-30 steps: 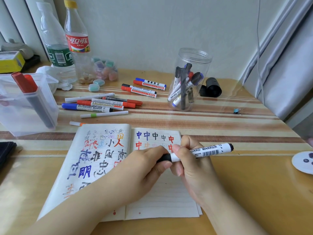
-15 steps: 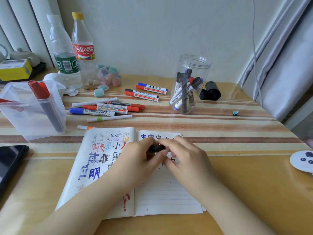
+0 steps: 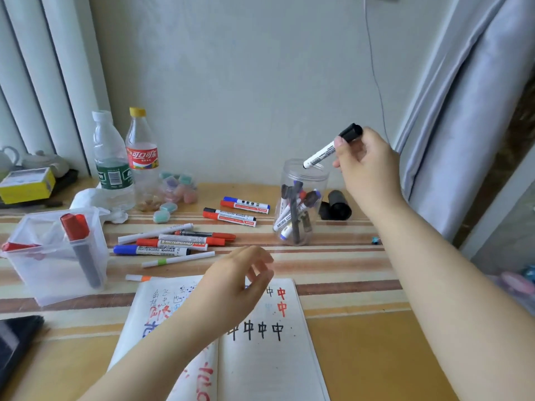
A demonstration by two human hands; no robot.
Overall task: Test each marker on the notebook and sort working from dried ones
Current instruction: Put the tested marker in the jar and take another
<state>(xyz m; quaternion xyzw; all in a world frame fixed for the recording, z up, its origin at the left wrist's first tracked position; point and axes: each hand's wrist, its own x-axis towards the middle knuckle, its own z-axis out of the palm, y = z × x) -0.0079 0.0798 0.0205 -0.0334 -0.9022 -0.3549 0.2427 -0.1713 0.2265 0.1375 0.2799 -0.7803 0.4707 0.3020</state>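
The black-capped marker is pinched near its cap by the thumb and fingers of the right hand, tilted with its lower end just over the mouth of the clear round jar. Several markers stand in that jar; the exact count is hard to tell. Below and left of this hand, the left hand hovers over the open notebook, fingers loosely curled, holding nothing. Beyond the left hand lie two pairs of markers and a cluster of about five. Further left, a clear square bin holds two red-capped markers. Two bottles stand behind.
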